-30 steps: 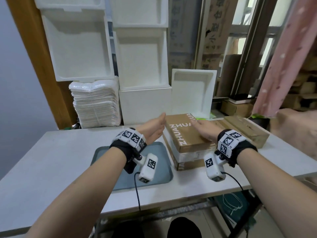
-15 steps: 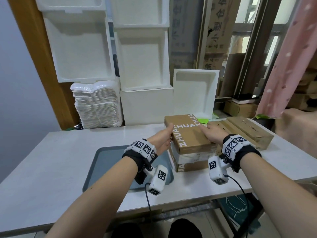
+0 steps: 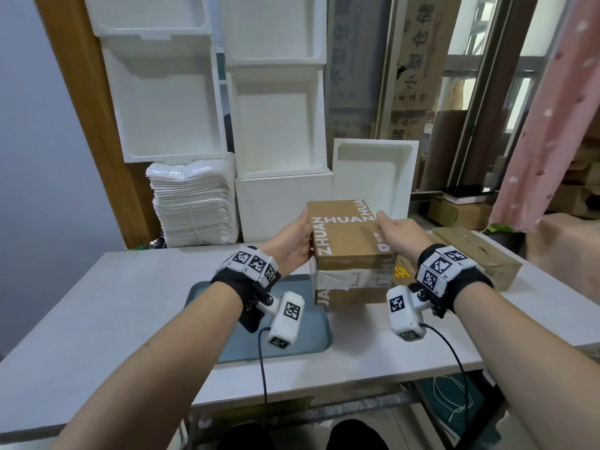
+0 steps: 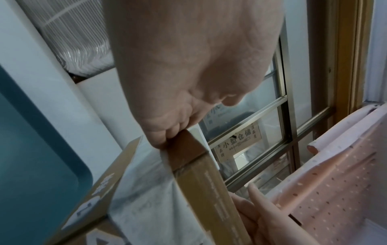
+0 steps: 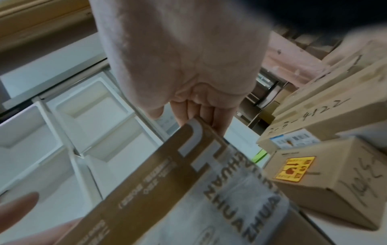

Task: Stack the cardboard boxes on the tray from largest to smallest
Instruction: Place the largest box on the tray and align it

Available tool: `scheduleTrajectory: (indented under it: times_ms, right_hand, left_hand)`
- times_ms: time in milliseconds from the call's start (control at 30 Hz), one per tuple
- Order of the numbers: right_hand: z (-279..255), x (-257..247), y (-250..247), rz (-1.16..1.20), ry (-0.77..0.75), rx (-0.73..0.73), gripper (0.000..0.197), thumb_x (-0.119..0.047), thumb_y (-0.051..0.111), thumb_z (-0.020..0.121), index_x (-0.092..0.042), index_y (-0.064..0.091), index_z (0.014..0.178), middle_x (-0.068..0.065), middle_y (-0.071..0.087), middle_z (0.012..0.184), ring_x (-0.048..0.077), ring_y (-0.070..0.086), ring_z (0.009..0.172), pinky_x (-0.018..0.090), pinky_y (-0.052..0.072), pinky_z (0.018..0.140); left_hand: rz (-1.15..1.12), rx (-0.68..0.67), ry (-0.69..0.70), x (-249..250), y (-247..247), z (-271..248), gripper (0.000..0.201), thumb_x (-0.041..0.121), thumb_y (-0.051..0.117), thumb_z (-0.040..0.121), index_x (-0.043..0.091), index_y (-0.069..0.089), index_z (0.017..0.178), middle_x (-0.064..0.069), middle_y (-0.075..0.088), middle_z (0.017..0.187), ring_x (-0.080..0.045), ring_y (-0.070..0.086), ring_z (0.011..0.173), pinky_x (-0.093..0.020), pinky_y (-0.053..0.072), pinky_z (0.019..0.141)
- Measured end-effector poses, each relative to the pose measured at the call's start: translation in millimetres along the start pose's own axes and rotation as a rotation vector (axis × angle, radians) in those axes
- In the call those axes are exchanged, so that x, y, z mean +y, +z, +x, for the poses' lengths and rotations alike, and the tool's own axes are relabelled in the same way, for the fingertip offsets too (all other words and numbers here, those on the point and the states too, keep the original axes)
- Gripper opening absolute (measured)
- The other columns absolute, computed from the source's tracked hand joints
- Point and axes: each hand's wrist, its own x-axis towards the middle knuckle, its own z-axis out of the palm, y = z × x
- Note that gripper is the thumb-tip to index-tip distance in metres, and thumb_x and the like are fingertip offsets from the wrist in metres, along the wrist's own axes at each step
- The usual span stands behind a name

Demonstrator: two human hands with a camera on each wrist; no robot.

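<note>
A brown cardboard box (image 3: 347,235) printed ZHUAN is held between both hands, just above a second brown box (image 3: 350,287) wrapped in white tape. My left hand (image 3: 292,245) grips its left side, fingers (image 4: 167,132) curled at a corner. My right hand (image 3: 399,228) grips the right side, fingers (image 5: 201,112) behind the edge. The blue-grey tray (image 3: 311,336) lies on the table to the left of the lower box, under my left wrist. In the wrist views the held box (image 4: 205,182) (image 5: 157,190) sits tilted.
A small box with a yellow sticker (image 3: 402,271) and a long flat cardboard box (image 3: 477,251) lie to the right on the white table (image 3: 97,319). White foam trays (image 3: 276,125) and a pile of white sheets (image 3: 194,206) stand behind it.
Both hands closed in on the sides of the top box and took hold of it. It now sits a little higher and nearer than before.
</note>
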Motion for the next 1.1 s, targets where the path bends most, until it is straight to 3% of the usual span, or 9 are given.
scheduleTrajectory:
  times_ms: [200,367,533,867,967,1033,1100]
  right_hand:
    - [-4.4,-28.5,32.2,0.017,-0.061,-0.032,0.065,-0.056,0.030,0.100,-0.007,0.073,0.106,0.017,0.068,0.117,0.035,0.058,0.111,0.036,0.043,0.096]
    - [-11.8,-50.5,64.5,0.076,-0.115,-0.081,0.063,-0.056,0.034,0.099,-0.010,0.075,0.105,0.016,0.070,0.116,0.035,0.059,0.112,0.041,0.045,0.100]
    - [-21.9,-69.2,85.3,0.076,-0.164,-0.124,0.064,-0.056,0.033,0.100,-0.008,0.075,0.099,0.015,0.072,0.107,0.034,0.061,0.105,0.038,0.047,0.094]
    - [-42.7,-72.4,114.2,0.032,-0.181,-0.201,0.065,-0.056,0.033,0.100,-0.007,0.075,0.106,0.014,0.072,0.108,0.033,0.062,0.109,0.038,0.046,0.097]
    - [-48.7,-70.1,118.6,-0.047,-0.189,-0.221,0.066,-0.055,0.034,0.100,-0.003,0.073,0.111,0.015,0.072,0.111,0.031,0.061,0.109,0.031,0.043,0.088]
    - [-49.5,-67.5,121.6,-0.098,-0.200,-0.243,0.067,-0.056,0.034,0.100,-0.004,0.075,0.101,0.013,0.074,0.103,0.029,0.062,0.103,0.029,0.041,0.080]
    - [-47.3,-65.6,123.8,-0.105,-0.214,-0.244,0.065,-0.057,0.037,0.099,-0.006,0.072,0.079,0.009,0.073,0.088,0.028,0.063,0.092,0.027,0.041,0.069]
  left_hand:
    - [0.029,0.063,0.017,14.4,-40.8,-33.4,0.072,0.060,0.015,0.099,0.012,0.030,0.151,-0.005,0.036,0.155,-0.018,0.033,0.142,-0.035,0.019,0.120]
    - [0.019,0.126,0.015,13.0,-72.3,-60.5,0.070,0.058,0.015,0.100,0.011,0.031,0.150,-0.007,0.038,0.153,-0.019,0.036,0.141,-0.033,0.023,0.118]
    - [0.026,0.159,0.000,9.7,-100.6,-79.6,0.074,0.061,0.018,0.098,0.009,0.031,0.150,-0.009,0.040,0.153,-0.021,0.037,0.140,-0.038,0.022,0.119]
    - [0.017,0.178,-0.038,-9.6,-119.3,-105.3,0.075,0.061,0.017,0.098,0.011,0.029,0.151,-0.008,0.039,0.153,-0.021,0.036,0.141,-0.037,0.024,0.118]
    - [0.066,0.163,-0.050,-20.2,-116.4,-107.8,0.069,0.059,0.014,0.099,0.017,0.028,0.152,-0.002,0.037,0.154,-0.019,0.034,0.142,-0.033,0.026,0.116]
    - [0.072,0.162,-0.060,-27.4,-117.3,-109.0,0.068,0.058,0.015,0.100,0.018,0.027,0.153,0.000,0.035,0.156,-0.017,0.033,0.143,-0.031,0.024,0.117]
    - [0.061,0.165,-0.067,-31.9,-123.1,-108.0,0.069,0.059,0.017,0.099,0.017,0.026,0.153,-0.001,0.034,0.156,-0.016,0.032,0.143,-0.032,0.022,0.119]
